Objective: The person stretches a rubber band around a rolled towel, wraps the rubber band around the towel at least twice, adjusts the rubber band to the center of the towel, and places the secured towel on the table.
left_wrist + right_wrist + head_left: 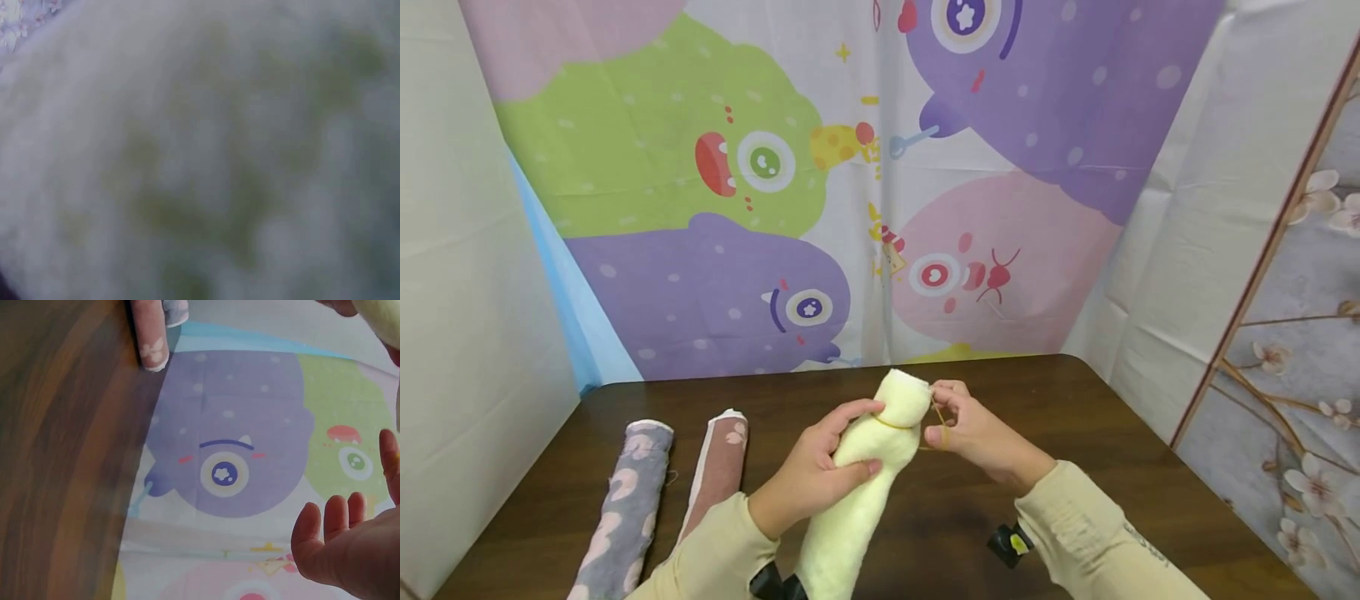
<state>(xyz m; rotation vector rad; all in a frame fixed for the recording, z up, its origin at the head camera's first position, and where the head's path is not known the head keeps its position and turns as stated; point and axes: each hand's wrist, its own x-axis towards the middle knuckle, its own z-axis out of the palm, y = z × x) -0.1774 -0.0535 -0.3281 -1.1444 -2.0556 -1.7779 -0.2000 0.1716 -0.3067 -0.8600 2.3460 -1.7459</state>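
My left hand [820, 467] grips a pale yellow rolled towel [850, 508] around its upper part, thumb across the front and fingers on the far side. A thin yellow rubber band [895, 426] circles the roll just below its top end. To the right of that end, my right hand [977, 433] holds a stretched part of the band between thumb and fingers. In the right wrist view the right hand [350, 550] shows several bent fingers, and the towel [384, 319] enters at the top corner. Blurred pale towel cloth [187, 125] fills the left wrist view.
On the dark wooden table [970, 525], a grey rolled towel with pink patterns [628, 508] and a brownish-pink rolled towel [718, 458] lie to the left. A cartoon-printed curtain [865, 192] hangs behind the table. A flower-patterned panel [1300, 375] stands at the right.
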